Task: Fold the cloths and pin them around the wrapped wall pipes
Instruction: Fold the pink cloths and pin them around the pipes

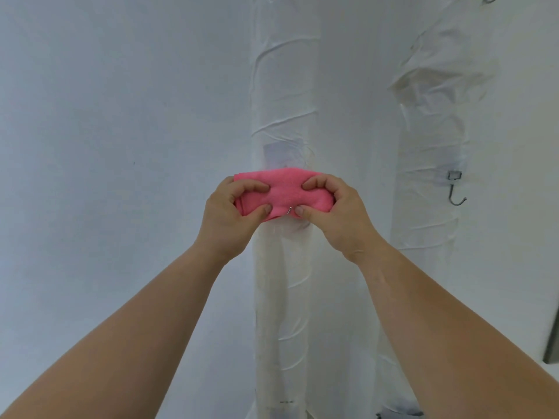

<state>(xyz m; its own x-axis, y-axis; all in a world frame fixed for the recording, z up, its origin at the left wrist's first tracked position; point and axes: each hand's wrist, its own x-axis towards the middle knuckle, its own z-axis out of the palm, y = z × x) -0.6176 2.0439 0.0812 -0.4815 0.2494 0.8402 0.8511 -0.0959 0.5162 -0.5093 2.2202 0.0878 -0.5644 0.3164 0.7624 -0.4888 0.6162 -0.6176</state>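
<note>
Against the wall point(121, 116), left hand point(230, 216) and right hand point(338, 219) pinch a pink cloth point(284, 189) lying horizontally across the wrapped pipe point(284, 86).

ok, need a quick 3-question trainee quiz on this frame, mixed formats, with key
1. True or false: the left hand and the right hand both grip the pink cloth.
2. The cloth is held against: A) a wrapped pipe; B) a table edge; C) a door handle.
3. Fill in: the metal pin shows near the cloth's lower edge, beside the ___ thumb.
Key: 1 true; 2 A; 3 right.
</note>
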